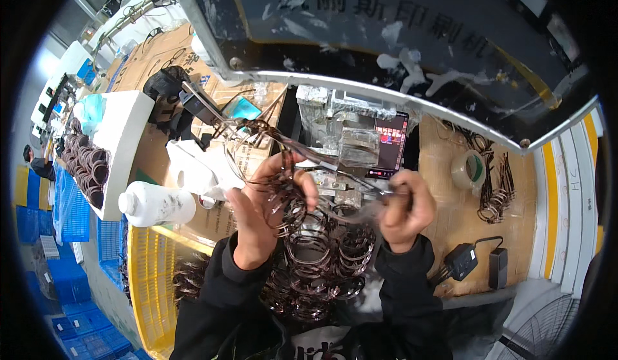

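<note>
My left hand (254,221) is raised over the bench, its fingers curled round a bunch of dark brown, see-through eyeglass frames (283,209). Long thin temples stick out of the bunch toward the upper left and across to the right. My right hand (407,211) pinches a single eyeglass frame (357,215) by its end; motion blurs that part. Below both hands, close to my body, lies a large pile of similar brown frames (315,250), neatly nested in rows.
A dark printing machine panel (386,45) overhangs the far side. Behind my hands stands a machine fixture (357,144) beside a lit phone (391,144). To the left are a white bottle (158,204), a yellow basket (151,263) and a foam box (132,125). Right: tape roll (468,169), power adapter (461,261).
</note>
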Tool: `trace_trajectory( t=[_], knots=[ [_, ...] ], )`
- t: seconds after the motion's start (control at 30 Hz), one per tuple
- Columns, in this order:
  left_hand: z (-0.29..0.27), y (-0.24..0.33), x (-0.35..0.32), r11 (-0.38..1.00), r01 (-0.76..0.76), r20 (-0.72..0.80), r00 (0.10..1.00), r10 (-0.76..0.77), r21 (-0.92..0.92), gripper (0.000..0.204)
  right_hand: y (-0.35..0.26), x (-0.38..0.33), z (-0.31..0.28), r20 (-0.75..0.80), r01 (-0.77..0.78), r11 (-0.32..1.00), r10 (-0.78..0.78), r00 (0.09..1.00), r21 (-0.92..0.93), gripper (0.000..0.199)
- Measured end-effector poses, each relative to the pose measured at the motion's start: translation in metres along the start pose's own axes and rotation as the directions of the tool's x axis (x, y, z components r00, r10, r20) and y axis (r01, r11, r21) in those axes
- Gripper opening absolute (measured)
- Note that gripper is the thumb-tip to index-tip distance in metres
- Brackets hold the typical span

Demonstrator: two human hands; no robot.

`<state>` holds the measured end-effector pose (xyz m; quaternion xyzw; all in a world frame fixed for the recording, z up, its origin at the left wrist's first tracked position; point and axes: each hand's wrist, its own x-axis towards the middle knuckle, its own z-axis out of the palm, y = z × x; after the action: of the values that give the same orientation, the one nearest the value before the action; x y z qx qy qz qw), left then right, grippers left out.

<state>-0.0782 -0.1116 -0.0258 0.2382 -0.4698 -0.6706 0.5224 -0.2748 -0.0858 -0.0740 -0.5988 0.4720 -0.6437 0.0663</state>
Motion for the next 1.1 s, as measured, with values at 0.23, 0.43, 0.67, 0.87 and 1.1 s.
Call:
trace_trajectory(
  t=[0.23, 0.43, 0.67, 0.87, 1.1],
  knots=[
    [0.012, 0.0, -0.007, 0.859, -0.419, 0.238, 0.903, 0.358, 0.294, 0.058, -0.047, 0.009, -0.013, 0.484, -0.119, 0.961, 0.23, 0.845, -0.248, 0.019],
    [-0.016, -0.006, -0.004, 0.926, -0.137, -0.096, 0.979, 0.181, 0.353, 0.048, -0.04, 0.001, -0.034, 0.654, -0.063, 0.952, 0.252, 0.713, -0.299, 0.011],
    [-0.037, -0.027, -0.002, 0.822, -0.033, -0.137, 0.981, 0.134, 0.569, 0.047, -0.045, 0.021, -0.073, 0.293, -0.103, 0.989, 0.13, 0.947, -0.106, 0.004],
    [-0.034, -0.029, -0.008, 0.874, -0.056, -0.125, 0.983, 0.132, 0.483, 0.049, 0.038, 0.006, -0.015, -0.215, -0.198, 0.919, 0.282, 0.935, 0.342, 0.017],
    [-0.027, -0.026, -0.011, 0.908, -0.155, -0.084, 0.976, 0.202, 0.389, 0.05, 0.075, 0.008, 0.032, -0.154, -0.214, 0.903, 0.288, 0.945, 0.373, 0.023]
  ],
)
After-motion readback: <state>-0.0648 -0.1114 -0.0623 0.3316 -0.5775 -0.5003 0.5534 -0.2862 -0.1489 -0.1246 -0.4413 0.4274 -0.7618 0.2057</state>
